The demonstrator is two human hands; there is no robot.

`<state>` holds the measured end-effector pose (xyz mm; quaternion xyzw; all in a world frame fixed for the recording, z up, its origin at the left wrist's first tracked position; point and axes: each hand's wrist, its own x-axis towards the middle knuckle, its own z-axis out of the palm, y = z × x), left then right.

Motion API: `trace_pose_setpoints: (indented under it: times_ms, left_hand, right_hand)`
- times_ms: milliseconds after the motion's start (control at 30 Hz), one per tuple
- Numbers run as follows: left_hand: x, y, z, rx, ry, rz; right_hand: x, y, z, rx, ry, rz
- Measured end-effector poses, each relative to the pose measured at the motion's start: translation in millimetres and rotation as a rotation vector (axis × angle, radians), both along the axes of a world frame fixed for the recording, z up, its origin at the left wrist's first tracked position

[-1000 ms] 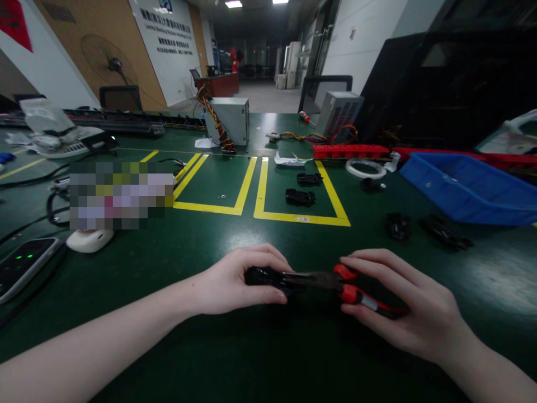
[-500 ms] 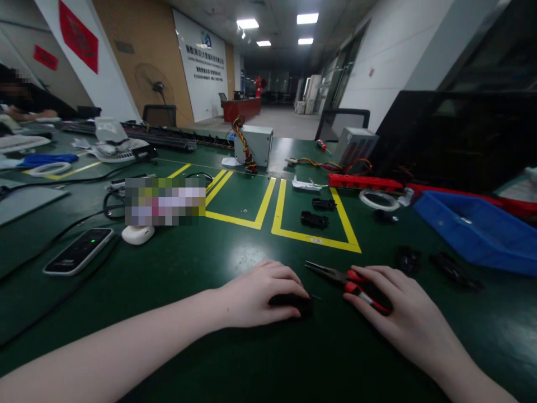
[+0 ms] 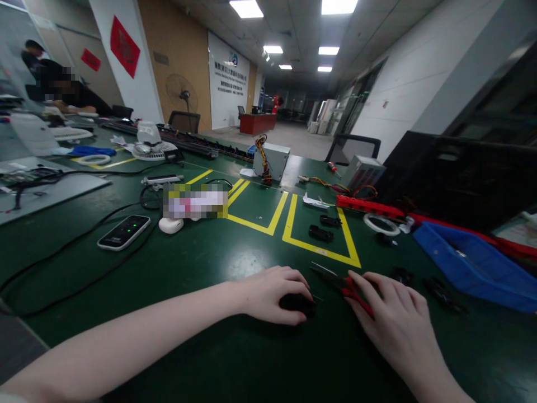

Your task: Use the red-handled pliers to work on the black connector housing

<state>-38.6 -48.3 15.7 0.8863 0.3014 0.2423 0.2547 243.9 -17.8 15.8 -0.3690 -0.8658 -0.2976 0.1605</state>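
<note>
My left hand (image 3: 271, 296) is closed around a small black plastic part (image 3: 297, 304), held low over the green table. A thin metal pin sticks out of this part to the right; the fingers hide much of the rest. Just right of it, my right hand (image 3: 396, 313) grips long-nose pliers (image 3: 347, 286) by their red handles. The jaws point left, above and close to the pin, apart from it as far as I can see. Two similar black parts, one of them here (image 3: 321, 233), lie inside a yellow taped frame (image 3: 310, 247) farther off.
At the right stand a blue bin (image 3: 470, 263), more black parts (image 3: 442, 294), a white ring (image 3: 381, 225) and a red strip (image 3: 369, 206). Power supply boxes (image 3: 272, 162) are at the back. A device with green lights (image 3: 125, 232) and cables lie left. Another person (image 3: 67, 89) sits far left.
My view has tilted up and turned left. The right hand has turned the pliers, so their handles now look closer together. My left hand keeps its hold on the black part.
</note>
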Motion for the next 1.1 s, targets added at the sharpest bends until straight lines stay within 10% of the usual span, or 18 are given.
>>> trace_pose_setpoints:
  times_ms: [600, 1100]
  left_hand:
    - [17.4, -10.5, -5.2, 0.066, 0.019, 0.221]
    - [17.1, -2.4, -11.4, 0.133, 0.026, 0.214]
  right_hand:
    - [17.7, 22.0, -19.2, -0.457, 0.336, -0.006]
    - [49.4, 33.0, -39.2, -0.412, 0.317, -0.114]
